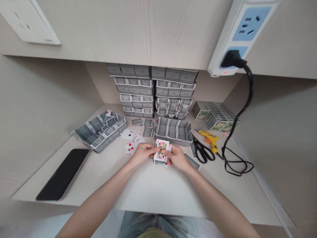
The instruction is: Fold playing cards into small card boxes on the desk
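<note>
We've got left hand [144,152] and right hand [178,158] fingers pinching a jack of diamonds [162,144], just in front of an open card tray [178,140]. Card boxes [135,86] look done and stacked; loose cards [148,132] seem unused yet.

a red J is showing at opposite corners of the held card [161,145] with diamond signs, a 2 and clubs are marking a loose card [126,134], hearts and probably a 2 are marking another card [130,148]
</note>
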### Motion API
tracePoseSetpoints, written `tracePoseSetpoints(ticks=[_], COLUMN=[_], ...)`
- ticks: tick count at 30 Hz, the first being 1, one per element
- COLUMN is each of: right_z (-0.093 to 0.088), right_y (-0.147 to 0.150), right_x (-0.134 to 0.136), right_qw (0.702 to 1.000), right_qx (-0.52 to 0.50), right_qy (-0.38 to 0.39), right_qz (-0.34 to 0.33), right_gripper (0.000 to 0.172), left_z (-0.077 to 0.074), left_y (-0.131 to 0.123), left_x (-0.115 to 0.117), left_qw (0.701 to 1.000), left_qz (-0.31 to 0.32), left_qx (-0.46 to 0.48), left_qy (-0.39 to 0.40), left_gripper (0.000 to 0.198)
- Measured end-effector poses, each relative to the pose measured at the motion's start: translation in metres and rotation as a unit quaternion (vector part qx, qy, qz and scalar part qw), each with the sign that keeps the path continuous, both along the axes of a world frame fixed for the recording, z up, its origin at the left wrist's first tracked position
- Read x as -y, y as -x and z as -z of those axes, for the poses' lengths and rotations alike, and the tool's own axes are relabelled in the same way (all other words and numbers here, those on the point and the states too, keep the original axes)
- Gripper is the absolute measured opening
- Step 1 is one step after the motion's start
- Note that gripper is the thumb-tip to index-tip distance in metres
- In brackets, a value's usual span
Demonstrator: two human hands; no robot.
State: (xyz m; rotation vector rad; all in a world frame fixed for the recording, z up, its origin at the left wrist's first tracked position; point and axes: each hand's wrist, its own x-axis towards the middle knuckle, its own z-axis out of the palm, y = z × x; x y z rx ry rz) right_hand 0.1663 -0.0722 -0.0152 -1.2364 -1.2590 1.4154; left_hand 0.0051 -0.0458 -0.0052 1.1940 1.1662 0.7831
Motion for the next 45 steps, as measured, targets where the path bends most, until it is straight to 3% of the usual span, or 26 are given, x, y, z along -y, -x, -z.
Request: tracePoseSetpoints(ticks=[8, 15, 21, 26, 33, 40, 45], right_z=[-0.001, -0.003, 0.004, 0.005, -0.002, -0.005, -0.004], right_y=[0.002, 0.003, 0.002, -0.006, -0.012, -0.006, -0.004], right_x=[0.000, 0.001, 0.000, -0.004, -0.004, -0.001, 0.000], right_qw=[1.000, 1.000, 0.998, 0.997, 0.993, 0.993, 0.990], right_qx=[0.009, -0.017, -0.043, -0.031, -0.006, -0.019, -0.036], right_qy=[-0.007, -0.023, -0.021, -0.020, -0.026, -0.010, -0.016], right_qz=[0.011, 0.006, -0.030, -0.075, -0.114, -0.120, -0.135], right_gripper=[0.025, 0.025, 0.028, 0.028, 0.024, 0.026, 0.028], left_z=[0.010, 0.011, 0.009, 0.006, 0.008, 0.003, 0.000], left_y=[-0.003, -0.012, -0.008, -0.003, -0.001, -0.001, -0.004], left_x=[0.001, 0.010, 0.010, 0.003, 0.000, 0.007, 0.012], left_qw=[0.985, 0.955, 0.951, 0.960, 0.984, 0.945, 0.932], left_qz=[0.022, -0.006, 0.005, 0.028, 0.051, 0.029, 0.005], left_qx=[-0.107, -0.164, -0.168, -0.105, -0.038, -0.118, -0.154], left_qy=[-0.134, -0.247, -0.260, -0.256, -0.167, -0.303, -0.329], left_gripper=[0.043, 0.037, 0.039, 0.040, 0.034, 0.040, 0.039])
